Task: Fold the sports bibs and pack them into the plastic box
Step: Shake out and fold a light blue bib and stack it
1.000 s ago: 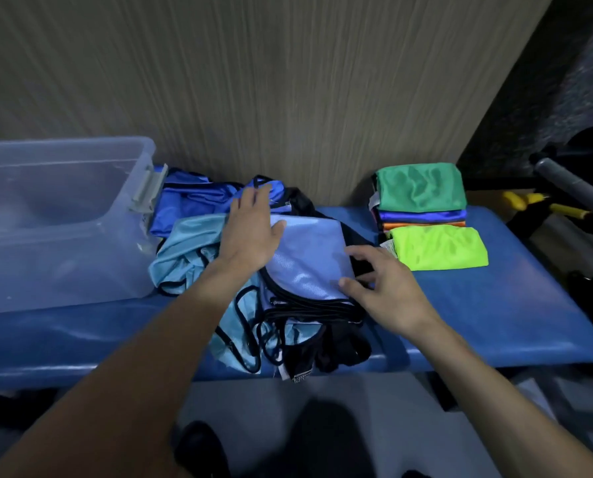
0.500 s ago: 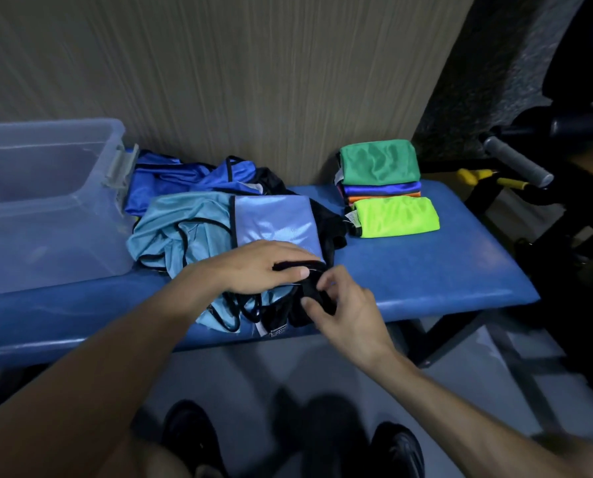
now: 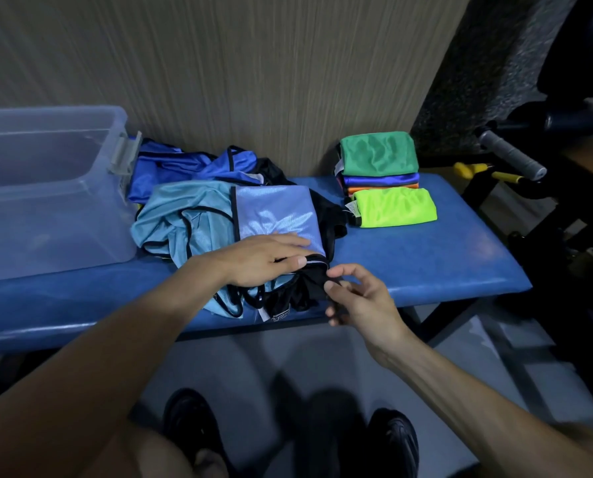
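Your left hand [image 3: 264, 260] lies flat, fingers straight, pressing the near edge of the periwinkle bib [image 3: 274, 215], with the thumb at its black-trimmed corner; it pins the cloth and holds nothing. Your right hand [image 3: 357, 298] sits just off the worktop's front edge, fingers loosely curled, the thumb and forefinger pinching what looks like a fold of the black bib [image 3: 308, 288] that hangs over that edge. You are mid-fold on the loose heap, sorting the tangle rather than packing: the periwinkle bib lies on top of the light blue bib [image 3: 184, 222], with the royal blue bibs [image 3: 184, 165] bunched behind against the wall. The next move, as I judge it, calls for drawing the black cloth clear of the straps while your left hand keeps the fold pinned, then squaring the piece. The folded stack [image 3: 379, 157] topped in green and the neon yellow-green bib [image 3: 395, 207] rest well to the right on the blue worktop [image 3: 426, 257]; the plastic box [image 3: 46, 188] stands at the left end and appears to have no bibs in it, so all the packing remains. Compared with half a second ago, your left hand has flattened out along the bib's edge instead of curling over the black trim, and your right hand has pulled slightly back and apart from it.
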The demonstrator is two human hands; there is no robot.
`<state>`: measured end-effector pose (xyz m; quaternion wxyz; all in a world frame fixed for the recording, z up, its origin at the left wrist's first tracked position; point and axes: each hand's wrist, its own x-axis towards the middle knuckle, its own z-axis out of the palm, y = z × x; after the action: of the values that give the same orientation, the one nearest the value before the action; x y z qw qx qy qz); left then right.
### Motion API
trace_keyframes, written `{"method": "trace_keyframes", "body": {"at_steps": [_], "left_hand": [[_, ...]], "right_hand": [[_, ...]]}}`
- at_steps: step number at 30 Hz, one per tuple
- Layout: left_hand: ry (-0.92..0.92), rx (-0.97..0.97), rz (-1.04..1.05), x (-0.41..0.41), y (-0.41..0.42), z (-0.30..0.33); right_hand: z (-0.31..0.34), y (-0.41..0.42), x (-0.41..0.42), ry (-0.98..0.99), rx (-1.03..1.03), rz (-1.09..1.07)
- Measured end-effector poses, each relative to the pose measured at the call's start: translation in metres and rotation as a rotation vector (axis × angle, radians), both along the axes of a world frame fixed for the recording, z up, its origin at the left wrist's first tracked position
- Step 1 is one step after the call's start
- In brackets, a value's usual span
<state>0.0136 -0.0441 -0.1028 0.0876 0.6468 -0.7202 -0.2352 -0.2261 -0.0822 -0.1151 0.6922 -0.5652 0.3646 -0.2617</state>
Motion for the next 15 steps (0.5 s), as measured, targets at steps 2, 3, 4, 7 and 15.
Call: {"method": "trace_keyframes", "body": {"at_steps": [2,3,4,7,15], "left_hand": [[-0.020,-0.009,-0.008,-0.001,0.000,-0.001],[-0.039,-0.019,-0.015,-0.001,-0.001,-0.001],[-0.061,-0.032,-0.023,-0.001,-0.001,-0.002],[-0.111,-0.092,-0.032,-0.001,-0.001,-0.009],[-0.126,-0.157,-0.008,-0.005,0.001,-0.014]], "right_hand": [[0.003,-0.001,0.000,0.015,-0.042,-0.013],[0.003,-0.002,0.000,0.033,-0.077,-0.019],[0.002,-0.002,0.000,0.046,-0.127,-0.017],[-0.005,0.000,-0.003,0.168,-0.479,0.060],[-0.012,-0.002,-0.010,0.448,-1.150,0.189]]}}
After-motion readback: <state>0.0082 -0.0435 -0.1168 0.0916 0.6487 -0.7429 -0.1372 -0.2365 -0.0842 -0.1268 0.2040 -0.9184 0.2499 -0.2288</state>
